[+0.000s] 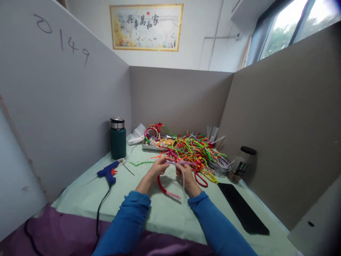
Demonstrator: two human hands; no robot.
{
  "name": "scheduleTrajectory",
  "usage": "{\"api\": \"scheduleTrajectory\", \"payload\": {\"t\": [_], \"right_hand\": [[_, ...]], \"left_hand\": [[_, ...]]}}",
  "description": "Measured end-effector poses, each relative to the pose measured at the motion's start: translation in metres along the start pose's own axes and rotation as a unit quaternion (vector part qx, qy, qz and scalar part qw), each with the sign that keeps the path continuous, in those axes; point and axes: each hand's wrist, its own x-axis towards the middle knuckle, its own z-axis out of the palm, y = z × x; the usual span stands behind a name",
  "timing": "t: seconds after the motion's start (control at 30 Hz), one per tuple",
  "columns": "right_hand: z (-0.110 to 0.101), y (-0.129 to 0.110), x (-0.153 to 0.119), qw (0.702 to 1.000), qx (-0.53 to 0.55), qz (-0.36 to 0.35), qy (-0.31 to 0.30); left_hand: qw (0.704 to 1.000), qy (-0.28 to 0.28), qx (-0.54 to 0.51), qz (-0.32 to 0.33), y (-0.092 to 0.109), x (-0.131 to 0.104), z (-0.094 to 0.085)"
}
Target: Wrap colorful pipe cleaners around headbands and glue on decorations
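Observation:
My left hand (pixel 159 168) and my right hand (pixel 185 175) meet above the middle of the table, fingers pinched on a pale lilac pipe cleaner (pixel 172 163) stretched between them. A thin whitish strip (pixel 183 177) curves down from the right fingers towards the table. Below the left hand, a curved red fuzzy band (pixel 162 186) ends in a pink tip (pixel 173 195); whether it joins the piece in my fingers I cannot tell. Just beyond the hands lies a tangled heap of coloured pipe cleaners (pixel 191 144).
At left are a blue glue gun (pixel 108 173) with its cord and a dark green bottle (pixel 118 139). A metal tray (pixel 153 147) of small decorations stands behind. At right are yellow-handled scissors (pixel 209 176), a black flat object (pixel 243 208) and a tilted jar (pixel 241 164). Grey partitions (pixel 181 96) enclose the table.

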Motion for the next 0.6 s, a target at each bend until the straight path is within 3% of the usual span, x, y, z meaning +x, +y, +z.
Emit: {"api": "scheduleTrajectory", "payload": {"t": [0.2, 0.4, 0.5, 0.6], "right_hand": [[-0.001, 0.002, -0.002, 0.996, 0.029, 0.000, -0.082], [-0.001, -0.006, -0.009, 0.987, -0.024, -0.002, -0.158], [-0.001, -0.007, -0.011, 0.984, -0.034, -0.009, -0.175], [-0.002, -0.004, -0.010, 0.984, -0.018, -0.005, -0.175]], "left_hand": [[0.999, 0.025, -0.041, 0.008, 0.003, 0.002, 0.000], [0.995, 0.097, 0.017, 0.002, -0.003, 0.007, 0.001], [0.991, 0.113, 0.063, 0.035, -0.008, 0.010, 0.002], [0.989, 0.089, 0.089, 0.080, -0.012, 0.013, 0.001]]}}
